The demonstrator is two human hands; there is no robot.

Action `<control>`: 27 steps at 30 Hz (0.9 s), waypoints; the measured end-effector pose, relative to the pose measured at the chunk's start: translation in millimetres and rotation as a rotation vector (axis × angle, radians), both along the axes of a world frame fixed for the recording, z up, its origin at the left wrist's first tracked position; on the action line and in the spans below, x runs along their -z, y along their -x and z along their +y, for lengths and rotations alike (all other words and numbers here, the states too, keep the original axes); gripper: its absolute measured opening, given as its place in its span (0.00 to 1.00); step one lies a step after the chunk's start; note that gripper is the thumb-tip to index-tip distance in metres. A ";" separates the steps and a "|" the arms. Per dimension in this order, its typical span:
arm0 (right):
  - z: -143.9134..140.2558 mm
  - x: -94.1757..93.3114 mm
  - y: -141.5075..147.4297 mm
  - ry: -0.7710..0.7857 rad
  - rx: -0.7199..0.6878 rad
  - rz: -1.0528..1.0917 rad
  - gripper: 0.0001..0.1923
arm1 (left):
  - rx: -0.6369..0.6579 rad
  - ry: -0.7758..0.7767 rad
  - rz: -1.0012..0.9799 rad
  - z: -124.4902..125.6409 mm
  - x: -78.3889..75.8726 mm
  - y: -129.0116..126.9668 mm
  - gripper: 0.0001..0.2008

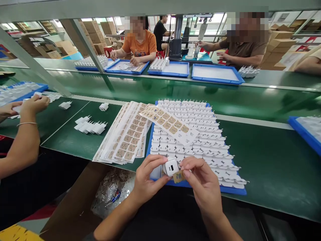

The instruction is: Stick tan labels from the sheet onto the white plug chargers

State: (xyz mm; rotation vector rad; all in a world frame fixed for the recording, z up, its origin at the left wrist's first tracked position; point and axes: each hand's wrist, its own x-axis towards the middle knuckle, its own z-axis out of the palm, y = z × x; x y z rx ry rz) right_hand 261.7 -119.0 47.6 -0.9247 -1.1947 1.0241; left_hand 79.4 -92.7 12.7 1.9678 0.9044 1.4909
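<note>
White boxy charger [171,167] pinched in left hand [145,179]; right hand [202,182] grips small tan sticker [179,176].

Left of your tray lie loose white plugs [90,127] — beyond, two empty blue trays [215,73] and stacked cartons [94,31].

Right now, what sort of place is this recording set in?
Most likely an electronics assembly line: a blue tray packed with white chargers, label sheets, and the left hand and right hand labelling one charger.

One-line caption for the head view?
Left hand holds a white charger; right hand pinches a sticker beside it.
</note>
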 end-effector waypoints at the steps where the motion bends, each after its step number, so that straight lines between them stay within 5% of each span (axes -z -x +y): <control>1: 1.2 -0.2 1.4 0.003 0.018 0.005 0.04 | -0.014 -0.025 0.009 -0.4 -1.4 -0.1 0.20; 27: 5.5 -2.9 8.8 -0.008 0.049 -0.051 0.06 | -0.055 -0.076 0.064 -1.1 -10.6 -2.9 0.19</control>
